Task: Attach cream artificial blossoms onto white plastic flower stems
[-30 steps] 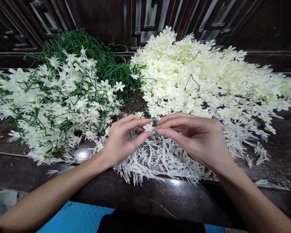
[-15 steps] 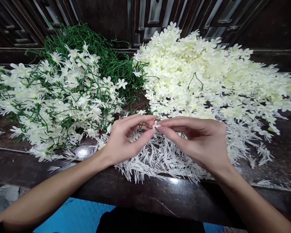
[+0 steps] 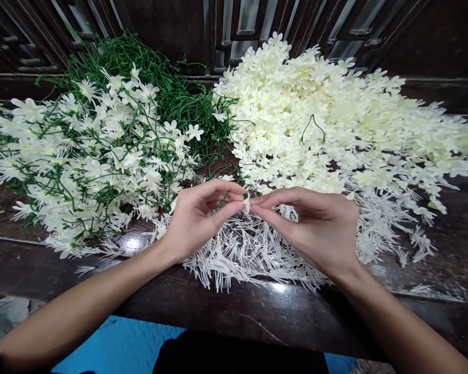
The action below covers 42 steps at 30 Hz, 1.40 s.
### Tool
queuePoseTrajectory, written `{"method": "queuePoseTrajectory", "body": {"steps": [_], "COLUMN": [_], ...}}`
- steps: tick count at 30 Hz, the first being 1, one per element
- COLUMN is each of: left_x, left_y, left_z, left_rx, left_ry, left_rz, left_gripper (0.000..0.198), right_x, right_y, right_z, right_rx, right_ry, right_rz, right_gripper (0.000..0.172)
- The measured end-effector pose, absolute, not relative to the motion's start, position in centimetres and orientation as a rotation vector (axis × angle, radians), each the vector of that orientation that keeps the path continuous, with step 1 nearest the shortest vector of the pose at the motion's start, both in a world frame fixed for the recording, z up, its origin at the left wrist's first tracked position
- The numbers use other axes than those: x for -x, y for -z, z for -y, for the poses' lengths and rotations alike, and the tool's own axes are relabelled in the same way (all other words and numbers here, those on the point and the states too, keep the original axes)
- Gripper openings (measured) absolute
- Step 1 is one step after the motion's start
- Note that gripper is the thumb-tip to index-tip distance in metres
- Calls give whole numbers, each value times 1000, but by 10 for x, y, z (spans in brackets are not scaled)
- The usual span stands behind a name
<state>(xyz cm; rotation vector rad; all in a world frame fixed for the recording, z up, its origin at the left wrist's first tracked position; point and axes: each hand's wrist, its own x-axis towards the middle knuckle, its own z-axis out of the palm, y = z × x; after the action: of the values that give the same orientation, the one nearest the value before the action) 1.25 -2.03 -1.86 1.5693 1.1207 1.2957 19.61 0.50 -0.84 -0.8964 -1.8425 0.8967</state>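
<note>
Okay, everything is laid out on one dark bench (image 3: 140,296); landmark is the strand heap (image 3: 242,257). Petal heap (image 3: 308,104) is spread on its far side and right, flower heap (image 3: 101,140) on its left, stem heap (image 3: 156,72) at its far left. Both hands are held over the strand heap: right hand (image 3: 320,223) over its right part, left hand (image 3: 197,221) over its left. The blossom (image 3: 247,204) is held above the strand heap's far part, level between both sets of fingertips, so neither hand is nearer. It is turned edge-on, long axis roughly upright, green tip up. It is pinched by the left thumb and finger; a held stem (image 3: 224,199) is seen within that hand. The right thumb and finger are closed narrow at its right edge; what is enclosed there can't be told. Count: four heaps, pieces too many to tally; two hands; one blossom; one loose stem (image 3: 311,116) on the petal heap.
</note>
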Motion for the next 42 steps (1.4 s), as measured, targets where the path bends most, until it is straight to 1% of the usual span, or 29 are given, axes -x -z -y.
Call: {"method": "queuePoseTrajectory", "body": {"steps": [4, 9, 10, 12, 13, 14, 15, 18, 19, 21, 25, 28, 31, 34, 35, 39, 42], "left_x": [-11, -10, -11, -11, -11, -11, -12, -13, -13, -14, -15, -15, -14, -14, -14, -15, -15], "left_y": [20, 19, 19, 19, 18, 18, 18, 19, 19, 18, 16, 16, 17, 18, 19, 20, 20], "left_z": [20, 19, 19, 19, 19, 19, 20, 21, 21, 21, 22, 22, 22, 22, 22, 22, 22], "left_rx": [-1572, -1563, -1563, -1570, -1577, -1583, -1589, -1598, -1599, -1600, -1586, -1544, -1437, -1403, -1406, -1443, -1465], "left_ry": [-1249, -1279, -1289, -1308, -1314, -1315, -1313, -1312, -1312, -1311, -1320, -1350, -1381, -1353, -1338, -1307, -1296], "left_rz": [-1128, -1109, -1121, -1145, -1148, -1143, -1132, -1106, -1108, -1122, -1128, -1147, -1177, -1162, -1150, -1094, -1090], "left_gripper": [16, 16, 16, 16, 16, 16, 16, 14, 13, 12, 14, 10, 10, 21, 21, 13, 12], "right_x": [-195, -195, -195, -196, -195, -195, -195, -194, -194, -193, -195, -196, -197, -197, -197, -198, -199], "right_y": [10, 9, 8, 8, 8, 9, 9, 10, 10, 10, 9, 8, 7, 5, 5, 5, 6], "right_z": [-2, -4, -5, -8, -9, -10, -11, -10, -10, -9, -9, -11, -11, -10, -10, -9, -10], "right_rx": [902, 894, 896, 915, 929, 938, 933, 852, 835, 838, 882, 951, 978, 931, 917, 894, 886], "right_ry": [-889, -901, -937, -1063, -1137, -1207, -1263, -1349, -1357, -1362, -1368, -1337, -1353, -1360, -1343, -1289, -1293], "right_rz": [1833, 1840, 1848, 1864, 1867, 1867, 1862, 1840, 1833, 1826, 1819, 1813, 1812, 1804, 1801, 1813, 1804], "right_gripper": [15, 16, 22, 47, 56, 58, 51, 21, 14, 7, 7, 4, 6, 6, 5, 3, 4]}}
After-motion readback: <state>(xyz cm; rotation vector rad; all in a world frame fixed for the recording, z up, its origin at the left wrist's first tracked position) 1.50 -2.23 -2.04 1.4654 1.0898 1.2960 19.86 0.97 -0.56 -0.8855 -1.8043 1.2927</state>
